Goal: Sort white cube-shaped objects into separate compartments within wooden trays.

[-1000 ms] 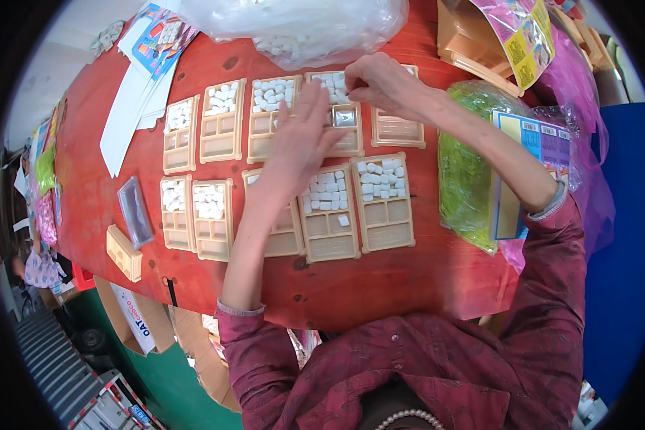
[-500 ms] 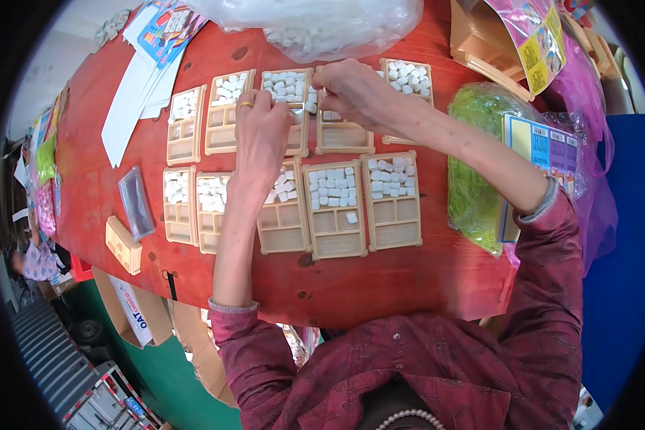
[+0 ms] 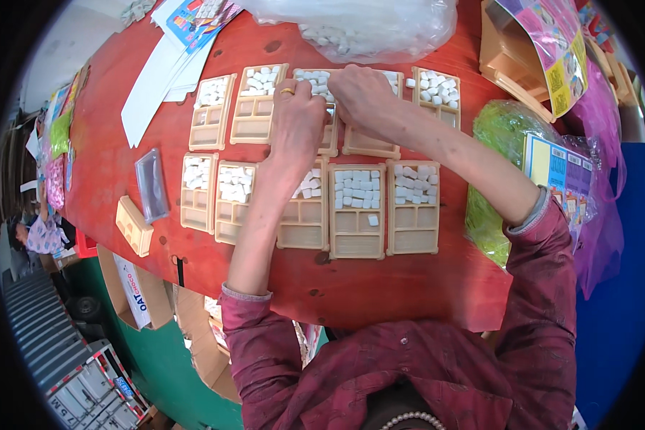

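My left hand (image 3: 295,122), a ring on one finger, is closed over the third tray of the far row. Close beside it my right hand (image 3: 362,93) is curled shut, palm down, above the border of the third tray (image 3: 328,143) and the fourth tray (image 3: 371,145). Whatever the fingertips hold is hidden. The beige plastic trays have several compartments each. Small white blocks (image 3: 319,80) fill the far compartment of the third tray. In the near row, one tray (image 3: 357,244) has a single white block (image 3: 373,221) in a middle compartment.
A clear bag of white blocks (image 3: 380,36) lies at the far edge of the red table (image 3: 380,294). White cards (image 3: 150,100), a clear plastic case (image 3: 151,186) and a beige piece (image 3: 133,226) are left. Green plastic wrap (image 3: 491,150) and empty beige trays (image 3: 512,61) are right.
The whole view has shifted, moving the table rightward in the picture. Relative to the trays, my right hand has moved a little left, closer to my left hand.
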Demonstrator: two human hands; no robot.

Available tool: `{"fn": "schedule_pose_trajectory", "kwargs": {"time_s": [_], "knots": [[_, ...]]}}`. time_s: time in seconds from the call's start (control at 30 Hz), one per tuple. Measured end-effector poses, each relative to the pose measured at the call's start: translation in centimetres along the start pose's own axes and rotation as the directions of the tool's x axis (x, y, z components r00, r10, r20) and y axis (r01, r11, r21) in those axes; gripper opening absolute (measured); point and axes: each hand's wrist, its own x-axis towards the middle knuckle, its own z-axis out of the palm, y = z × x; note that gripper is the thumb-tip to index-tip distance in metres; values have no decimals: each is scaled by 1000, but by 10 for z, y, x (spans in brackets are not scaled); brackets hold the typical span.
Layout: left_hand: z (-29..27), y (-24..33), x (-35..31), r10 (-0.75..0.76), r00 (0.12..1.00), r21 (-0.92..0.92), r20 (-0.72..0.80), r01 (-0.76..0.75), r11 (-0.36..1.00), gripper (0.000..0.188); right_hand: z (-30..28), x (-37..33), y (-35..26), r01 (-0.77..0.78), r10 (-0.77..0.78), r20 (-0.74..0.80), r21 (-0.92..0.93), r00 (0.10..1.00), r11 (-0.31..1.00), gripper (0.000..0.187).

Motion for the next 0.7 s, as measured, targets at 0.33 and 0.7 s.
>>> {"fn": "schedule_pose_trajectory", "kwargs": {"time_s": [0.33,0.7], "knots": [[-36,-29,-1,-332,932,-205,-147,299,932,13,13,3,2,135,-147,-124,-103,981,986,3],[-30,-117,6,-361,928,-81,-93,354,932,16,13,8,4,161,-158,-46,67,986,985,4]]}}
